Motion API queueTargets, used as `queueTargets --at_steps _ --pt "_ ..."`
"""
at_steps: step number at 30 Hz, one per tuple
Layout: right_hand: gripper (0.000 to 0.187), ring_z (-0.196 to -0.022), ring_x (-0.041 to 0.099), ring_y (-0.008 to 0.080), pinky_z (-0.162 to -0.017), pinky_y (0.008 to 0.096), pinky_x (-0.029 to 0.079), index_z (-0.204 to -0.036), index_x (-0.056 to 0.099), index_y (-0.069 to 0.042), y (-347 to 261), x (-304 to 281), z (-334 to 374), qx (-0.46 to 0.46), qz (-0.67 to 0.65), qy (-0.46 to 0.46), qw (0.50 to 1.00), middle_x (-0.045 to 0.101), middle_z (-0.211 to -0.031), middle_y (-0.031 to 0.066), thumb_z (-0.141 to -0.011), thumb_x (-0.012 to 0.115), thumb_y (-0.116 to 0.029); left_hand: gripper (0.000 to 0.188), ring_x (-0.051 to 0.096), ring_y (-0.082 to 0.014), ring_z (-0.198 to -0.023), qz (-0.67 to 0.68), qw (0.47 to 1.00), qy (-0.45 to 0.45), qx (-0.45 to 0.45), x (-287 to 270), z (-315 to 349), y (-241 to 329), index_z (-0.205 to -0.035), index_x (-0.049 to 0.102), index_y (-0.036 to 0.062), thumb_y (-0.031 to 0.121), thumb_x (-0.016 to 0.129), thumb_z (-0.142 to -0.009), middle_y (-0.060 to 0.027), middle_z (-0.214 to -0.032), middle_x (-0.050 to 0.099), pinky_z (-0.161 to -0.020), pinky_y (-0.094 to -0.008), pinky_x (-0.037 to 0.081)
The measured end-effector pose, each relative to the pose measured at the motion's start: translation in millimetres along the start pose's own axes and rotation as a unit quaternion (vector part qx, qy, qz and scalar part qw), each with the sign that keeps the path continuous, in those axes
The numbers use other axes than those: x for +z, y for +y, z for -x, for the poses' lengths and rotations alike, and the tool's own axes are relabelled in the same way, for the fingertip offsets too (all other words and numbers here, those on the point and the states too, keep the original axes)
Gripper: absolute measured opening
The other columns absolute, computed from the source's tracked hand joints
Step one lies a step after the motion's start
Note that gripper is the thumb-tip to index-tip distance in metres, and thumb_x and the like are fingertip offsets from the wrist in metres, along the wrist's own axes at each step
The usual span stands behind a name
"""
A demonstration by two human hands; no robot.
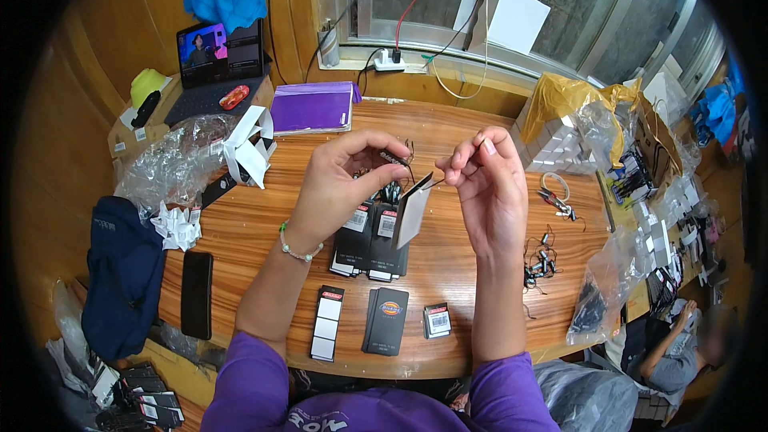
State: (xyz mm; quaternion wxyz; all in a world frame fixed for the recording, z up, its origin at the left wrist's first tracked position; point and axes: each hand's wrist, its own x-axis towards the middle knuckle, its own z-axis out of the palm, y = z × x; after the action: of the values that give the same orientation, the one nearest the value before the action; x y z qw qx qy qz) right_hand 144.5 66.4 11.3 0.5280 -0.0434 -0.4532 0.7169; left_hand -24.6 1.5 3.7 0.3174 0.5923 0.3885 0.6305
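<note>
My left hand [340, 176] pinches a small black tag seal [392, 158] with pale marks on it. My right hand [490, 180] is closed, thumb against fingertips, on a thin dark cord [434, 184]. Between my hands a hang tag [413, 212] hangs tilted from the cord, its pale side toward my right hand. Below lie stacks of black hang tags [387, 252] with white barcode stickers, and more tag seals lie partly hidden behind my left hand. Nearer me are a tag with white panels [327, 324], a pile of dark cards [386, 320] and small barcode labels [438, 321].
Loose black seals with cords [541, 264] and snippers [555, 200] lie at right, by a clear plastic bag [596, 292]. A phone [197, 294], crumpled paper [177, 226] and plastic wrap [172, 164] sit left. Behind are a purple folder [312, 108] and laptop [212, 96]. Another person sits far right.
</note>
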Motion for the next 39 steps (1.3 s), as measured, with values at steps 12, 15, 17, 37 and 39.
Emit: queueTargets --at_steps 12,15,17,37,39 --pt "0.011 -0.070 0.053 0.0083 -0.066 0.0212 0.043 -0.097 0.049 0.000 4.5 8.7 6.4 -0.004 0.200 -0.047 0.979 0.054 -0.079 0.0032 -0.087 0.053 -0.003 0.011 0.059 -0.0097 -0.074 0.072 0.996 0.043 -0.012 2.3 1.1 1.5 -0.090 0.057 -0.0021 0.001 0.062 -0.081 -0.0057 -0.083 0.061 -0.068 -0.0211 0.049" --pt "0.012 -0.073 0.054 0.0094 -0.067 0.0219 0.044 -0.097 0.049 0.000 6.2 11.3 9.1 -0.011 0.205 -0.058 0.977 0.054 -0.082 0.0041 -0.086 0.053 0.000 0.009 0.057 -0.0080 -0.069 0.073 0.996 0.048 -0.006 0.0 2.0 -0.6 -0.087 0.058 -0.0019 0.002 0.063 -0.081 -0.0051 -0.079 0.061 -0.062 -0.0196 0.048" --pt "0.014 -0.075 0.056 0.0102 -0.068 0.0224 0.045 -0.097 0.048 0.001 7.7 13.1 11.1 -0.022 0.240 -0.065 0.968 0.054 -0.084 0.0046 -0.084 0.053 0.002 0.008 0.056 -0.0069 -0.065 0.091 0.995 0.048 -0.002 1.9 2.0 -1.5 -0.085 0.058 -0.0016 0.003 0.063 -0.082 -0.0044 -0.076 0.061 -0.059 -0.0186 0.046" --pt "0.023 -0.080 0.055 0.0121 -0.073 0.0256 0.043 -0.098 0.043 -0.002 5.5 17.1 18.9 0.026 0.366 -0.114 0.923 0.055 -0.076 0.0070 -0.080 0.057 0.003 0.016 0.053 -0.0028 -0.053 0.099 0.980 -0.061 -0.162 -10.6 0.7 8.4 -0.073 0.058 0.0043 0.014 0.069 -0.079 0.0001 -0.062 0.059 -0.046 -0.0154 0.040" --pt "0.024 -0.082 0.054 0.0118 -0.075 0.0260 0.043 -0.097 0.043 -0.002 3.1 15.7 16.5 0.013 0.334 -0.133 0.933 0.054 -0.079 0.0061 -0.080 0.059 0.002 0.016 0.053 -0.0031 -0.053 0.167 0.967 -0.079 -0.172 -11.1 1.7 7.1 -0.072 0.058 0.0046 0.014 0.069 -0.079 0.0002 -0.062 0.058 -0.045 -0.0153 0.040"
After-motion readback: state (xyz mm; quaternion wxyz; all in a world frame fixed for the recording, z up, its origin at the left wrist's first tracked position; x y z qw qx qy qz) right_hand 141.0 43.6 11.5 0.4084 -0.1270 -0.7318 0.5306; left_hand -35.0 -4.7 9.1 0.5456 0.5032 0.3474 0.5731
